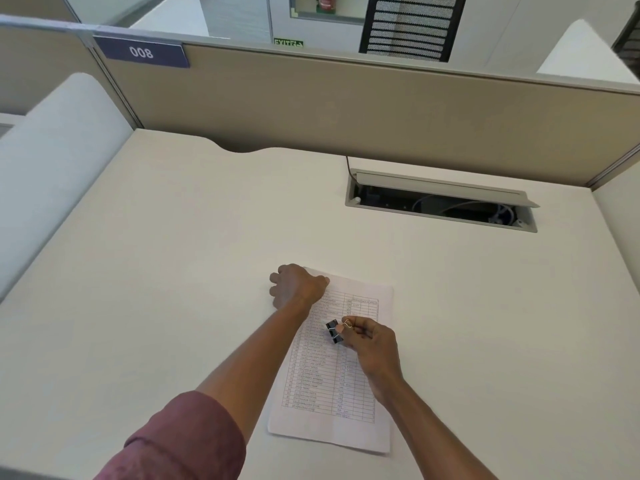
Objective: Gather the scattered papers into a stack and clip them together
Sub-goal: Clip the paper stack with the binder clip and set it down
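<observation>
- Already the papers (349, 368) lie gathered as one squared stack on the desk (156, 271); no loose sheets show.
- The right hand (370, 344) pinches a black binder clip (334, 331) by its wire handles, above mid-stack, not yet clamped on.
- The left hand (294, 285) is curled, pressing the stack's far left corner.
- Farther off, the open cable tray (440, 194) holds cables.
</observation>
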